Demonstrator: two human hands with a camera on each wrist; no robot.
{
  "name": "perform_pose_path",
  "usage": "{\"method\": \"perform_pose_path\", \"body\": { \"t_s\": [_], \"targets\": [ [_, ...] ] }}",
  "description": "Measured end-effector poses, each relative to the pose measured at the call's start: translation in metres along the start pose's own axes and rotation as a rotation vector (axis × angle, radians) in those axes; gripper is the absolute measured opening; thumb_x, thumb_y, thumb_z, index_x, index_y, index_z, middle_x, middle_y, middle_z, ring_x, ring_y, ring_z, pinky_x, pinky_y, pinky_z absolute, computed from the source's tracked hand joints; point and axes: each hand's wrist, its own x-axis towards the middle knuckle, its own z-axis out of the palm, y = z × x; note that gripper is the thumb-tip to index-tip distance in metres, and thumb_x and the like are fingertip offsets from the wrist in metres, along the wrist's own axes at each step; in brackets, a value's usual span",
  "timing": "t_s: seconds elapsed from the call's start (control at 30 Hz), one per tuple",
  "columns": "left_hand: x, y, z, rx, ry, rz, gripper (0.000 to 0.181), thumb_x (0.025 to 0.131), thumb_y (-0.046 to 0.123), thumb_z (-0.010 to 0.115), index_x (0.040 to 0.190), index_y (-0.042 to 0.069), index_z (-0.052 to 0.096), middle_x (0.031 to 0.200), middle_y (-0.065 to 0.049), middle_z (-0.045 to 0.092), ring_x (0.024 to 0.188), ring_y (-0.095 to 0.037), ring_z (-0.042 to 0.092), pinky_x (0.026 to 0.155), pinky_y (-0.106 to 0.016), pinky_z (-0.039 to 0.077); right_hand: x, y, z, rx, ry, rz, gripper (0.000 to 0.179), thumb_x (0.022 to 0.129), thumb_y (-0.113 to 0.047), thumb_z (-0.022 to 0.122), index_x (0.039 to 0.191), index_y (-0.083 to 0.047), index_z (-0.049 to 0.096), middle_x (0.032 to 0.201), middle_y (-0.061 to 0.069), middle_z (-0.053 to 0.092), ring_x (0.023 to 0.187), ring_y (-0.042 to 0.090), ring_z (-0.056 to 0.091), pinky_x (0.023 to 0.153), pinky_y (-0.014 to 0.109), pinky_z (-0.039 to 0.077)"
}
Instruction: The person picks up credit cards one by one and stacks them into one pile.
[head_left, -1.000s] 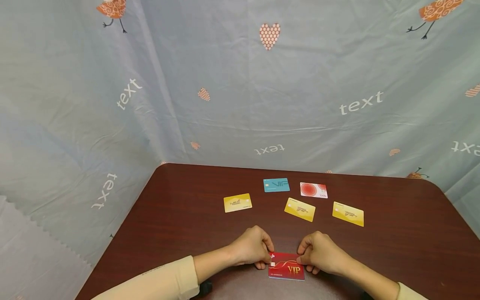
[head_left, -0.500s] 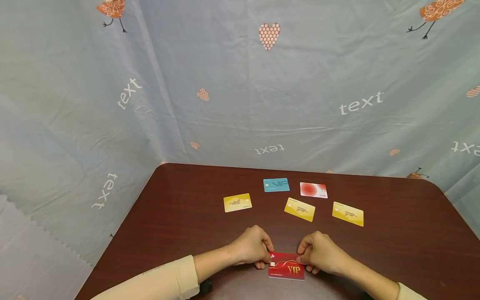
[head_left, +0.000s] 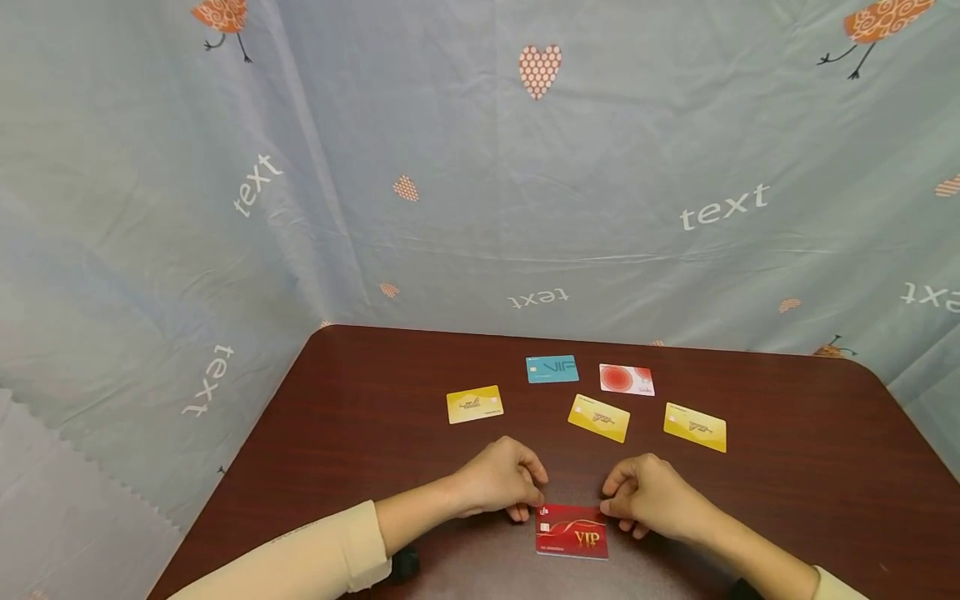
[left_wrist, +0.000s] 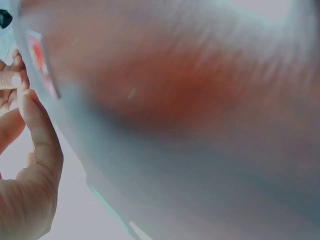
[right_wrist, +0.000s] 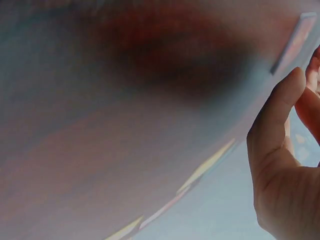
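A neat stack of cards [head_left: 572,542], topped by a red VIP card with a gold wave, lies flat near the table's front edge. Its thick side edge shows in the right wrist view [right_wrist: 287,46]. My left hand [head_left: 498,479] hovers by the stack's far left corner, fingers loosely bent, thumb tip right at the corner. Mirroring it, my right hand [head_left: 652,497] is just off the far right corner, thumb and forefinger loosely bent. Both wrist views show the thumb tips slightly away from the stack, and neither hand grips anything.
Farther back on the dark red-brown table [head_left: 360,450] lie three yellow cards, at left [head_left: 476,404], middle [head_left: 598,418] and right [head_left: 695,427]. Behind them are a teal card [head_left: 552,368] and a white card with red circles [head_left: 627,380]. A patterned grey-blue curtain [head_left: 450,250] hangs behind the table.
Both hands have let go of the card stack and drawn slightly up and outward from its sides. The stack and the other cards stay where they were.
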Motion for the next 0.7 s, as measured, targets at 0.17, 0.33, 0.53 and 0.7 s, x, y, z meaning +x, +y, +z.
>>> {"method": "perform_pose_path", "body": {
  "t_s": [0.17,0.33,0.53,0.7],
  "targets": [
    [0.002,0.011,-0.011,0.080,0.022,0.053,0.017,0.086,-0.010,0.078,0.101,-0.009,0.071,0.070,-0.015,0.069,0.054,-0.019,0.064,0.054,-0.030,0.059,-0.004,-0.003,-0.013,-0.044,0.050,-0.031,0.014,0.090,-0.007,0.081,0.093,0.000,0.070,0.074,0.008,0.067,0.060,0.023,0.063,0.047,0.033,0.056],
    [0.007,0.017,-0.017,0.125,0.044,0.110,0.026,0.086,-0.007,0.078,0.110,-0.010,0.070,0.073,-0.007,0.067,0.061,-0.017,0.062,0.060,-0.028,0.054,-0.005,-0.009,-0.025,-0.039,0.097,-0.008,0.017,0.090,-0.010,0.081,0.097,-0.001,0.069,0.078,0.007,0.066,0.067,0.026,0.061,0.049,0.031,0.052],
    [0.016,0.021,-0.016,0.176,0.104,0.167,0.030,0.085,-0.003,0.079,0.113,-0.008,0.070,0.081,-0.002,0.065,0.066,-0.011,0.058,0.059,-0.022,0.045,-0.004,-0.014,-0.036,-0.028,0.152,0.011,0.021,0.090,-0.011,0.081,0.101,0.000,0.068,0.082,0.010,0.066,0.071,0.027,0.061,0.052,0.032,0.053],
    [0.025,0.024,-0.019,0.182,0.150,0.197,0.030,0.087,-0.001,0.079,0.115,-0.005,0.071,0.086,-0.002,0.065,0.066,-0.012,0.056,0.061,-0.023,0.046,-0.002,-0.017,-0.043,-0.022,0.206,0.020,0.021,0.090,-0.012,0.081,0.103,-0.001,0.069,0.085,0.010,0.068,0.076,0.027,0.063,0.056,0.034,0.055]
  ]
}}
